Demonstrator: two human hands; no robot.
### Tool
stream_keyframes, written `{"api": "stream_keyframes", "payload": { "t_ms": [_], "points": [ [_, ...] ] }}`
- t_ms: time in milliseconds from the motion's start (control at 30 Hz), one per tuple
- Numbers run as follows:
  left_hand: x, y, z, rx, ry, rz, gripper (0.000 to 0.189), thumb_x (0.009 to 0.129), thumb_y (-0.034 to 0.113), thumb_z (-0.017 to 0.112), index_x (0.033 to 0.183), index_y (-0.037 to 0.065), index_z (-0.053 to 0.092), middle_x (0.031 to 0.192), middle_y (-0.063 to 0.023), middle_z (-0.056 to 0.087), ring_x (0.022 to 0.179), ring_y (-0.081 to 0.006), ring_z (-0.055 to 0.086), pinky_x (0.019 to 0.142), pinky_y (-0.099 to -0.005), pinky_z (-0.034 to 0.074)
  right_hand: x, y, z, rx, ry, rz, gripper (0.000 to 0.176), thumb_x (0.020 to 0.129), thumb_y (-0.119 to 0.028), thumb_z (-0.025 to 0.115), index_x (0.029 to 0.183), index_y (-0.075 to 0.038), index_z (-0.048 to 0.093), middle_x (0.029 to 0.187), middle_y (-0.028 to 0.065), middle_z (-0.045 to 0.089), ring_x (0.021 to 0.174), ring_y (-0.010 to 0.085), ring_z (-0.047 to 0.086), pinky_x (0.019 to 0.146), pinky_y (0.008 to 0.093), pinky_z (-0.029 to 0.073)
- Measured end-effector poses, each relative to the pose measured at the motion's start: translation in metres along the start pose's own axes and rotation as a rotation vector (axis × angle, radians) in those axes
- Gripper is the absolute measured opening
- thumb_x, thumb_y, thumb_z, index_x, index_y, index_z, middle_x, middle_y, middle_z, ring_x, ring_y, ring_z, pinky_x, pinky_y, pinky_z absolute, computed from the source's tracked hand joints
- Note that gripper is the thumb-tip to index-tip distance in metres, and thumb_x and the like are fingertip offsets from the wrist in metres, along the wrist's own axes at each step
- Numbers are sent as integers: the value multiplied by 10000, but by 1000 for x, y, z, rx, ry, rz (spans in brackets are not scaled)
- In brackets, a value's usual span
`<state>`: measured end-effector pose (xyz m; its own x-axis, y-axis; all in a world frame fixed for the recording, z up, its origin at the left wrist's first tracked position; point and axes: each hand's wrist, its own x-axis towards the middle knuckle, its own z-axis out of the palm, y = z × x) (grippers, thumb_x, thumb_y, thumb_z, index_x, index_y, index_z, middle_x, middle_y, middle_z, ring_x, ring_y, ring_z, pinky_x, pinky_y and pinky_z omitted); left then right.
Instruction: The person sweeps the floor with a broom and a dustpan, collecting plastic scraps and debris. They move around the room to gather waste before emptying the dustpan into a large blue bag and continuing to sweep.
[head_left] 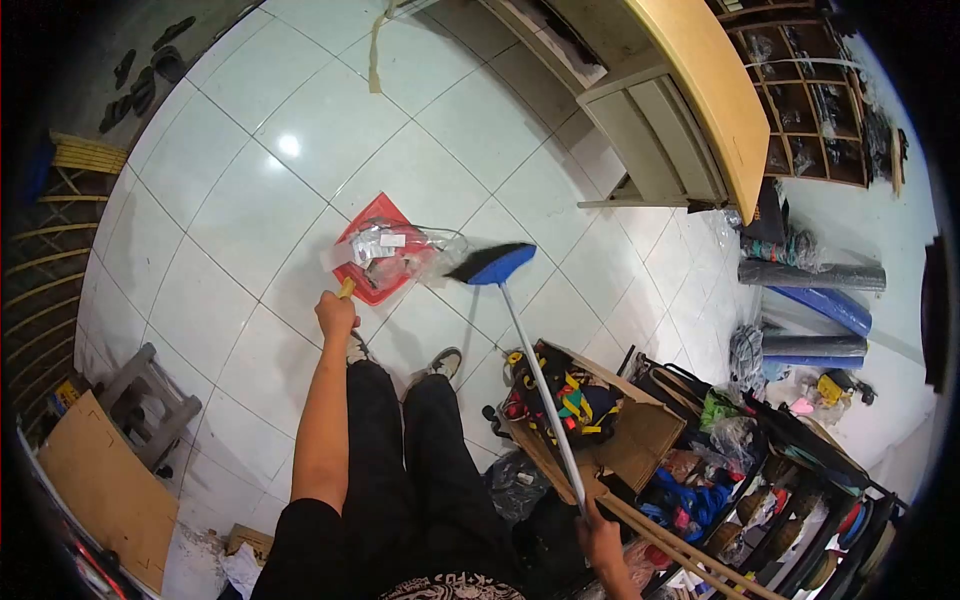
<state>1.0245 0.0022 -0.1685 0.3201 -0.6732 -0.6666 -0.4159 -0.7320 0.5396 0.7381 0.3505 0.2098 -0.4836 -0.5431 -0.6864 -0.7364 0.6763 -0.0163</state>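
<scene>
My left hand [337, 314] is closed around the yellowish handle of a red dustpan [372, 282], which rests on the white tiled floor. Crumpled clear plastic [400, 268] and a small white label or paper [392, 240] lie in the pan, with some plastic spilling over its right side. At lower right my right hand [603, 548] is wrapped around the long grey pole of a broom [540, 385]. The broom's blue head [502, 264] with dark bristles is just right of the dustpan and slightly blurred.
An open cardboard box [640, 440] of colourful items stands near my right leg, beside a crowded rack [780, 510]. A desk [690, 110] stands at upper right. Rolls of material [815, 275] lie by the right wall. A grey stool [150, 400] is at left.
</scene>
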Motion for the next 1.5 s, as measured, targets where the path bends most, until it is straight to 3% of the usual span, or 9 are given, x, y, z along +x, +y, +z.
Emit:
{"api": "stream_keyframes", "payload": {
  "t_ms": [33,200,300,500,733,1000,1067,1333,1500],
  "points": [
    [1,-2,0,-3,1,-4,157,800,26,482,814,-124,523,701,-247,613,457,-294,626,382,-364,499,8,3,-2,-54,-9,-29,573,803,-96,585,1344,-95,397,641,239,586,592,396,607,534,453,481],
    [1,-2,-2,5,-5,45,161,802,34,489,810,-124,516,660,-239,608,443,-290,620,379,-361,497,49,-9,-21,-218,22,-125,596,788,-103,576,1351,-199,405,658,196,598,570,369,601,511,469,471],
    [4,-6,0,21,3,48,171,808,49,495,813,-121,517,645,-230,606,437,-280,618,383,-357,498,81,-18,-37,-513,98,-274,646,766,-84,566,1370,-223,382,626,150,562,533,340,587,482,453,477],
    [5,-1,-3,18,-41,24,199,832,78,498,858,-117,523,658,-215,614,432,-268,614,384,-349,499,115,-89,-117,-661,17,-463,676,742,-57,568,1372,-222,385,720,150,561,543,312,591,499,413,492],
    [4,8,-3,-29,-64,1,191,828,71,509,866,-114,535,667,-206,619,451,-270,625,388,-342,505,111,-106,-114,-794,14,-530,691,749,-29,547,1391,-196,354,709,136,529,541,293,586,497,393,492],
    [9,-10,-7,-7,-76,8,186,833,71,522,856,-113,537,665,-206,621,460,-270,632,395,-342,505,72,-133,-98,-643,57,-511,627,756,-46,552,1350,-193,419,736,103,534,557,274,592,487,381,489],
    [8,-4,-8,-42,-93,-2,191,830,72,518,867,-115,536,669,-213,622,462,-268,634,403,-339,510,60,-138,-85,-595,2,-476,631,732,-44,572,1323,-232,456,720,97,557,562,290,599,497,398,502],
    [12,-10,-13,-39,-118,-10,206,819,59,503,884,-136,530,689,-226,624,454,-267,630,404,-353,519,47,-132,-52,-448,-110,-401,610,724,-30,582,1301,-206,491,700,117,589,584,302,601,525,398,497],
    [19,-17,-9,-19,-113,62,179,809,90,517,853,-83,532,632,-242,617,492,-309,636,544,-381,543,41,-131,-46,-316,-112,-402,602,719,-20,581,1289,-196,504,702,143,588,616,327,607,558,413,493]
  ]
}}
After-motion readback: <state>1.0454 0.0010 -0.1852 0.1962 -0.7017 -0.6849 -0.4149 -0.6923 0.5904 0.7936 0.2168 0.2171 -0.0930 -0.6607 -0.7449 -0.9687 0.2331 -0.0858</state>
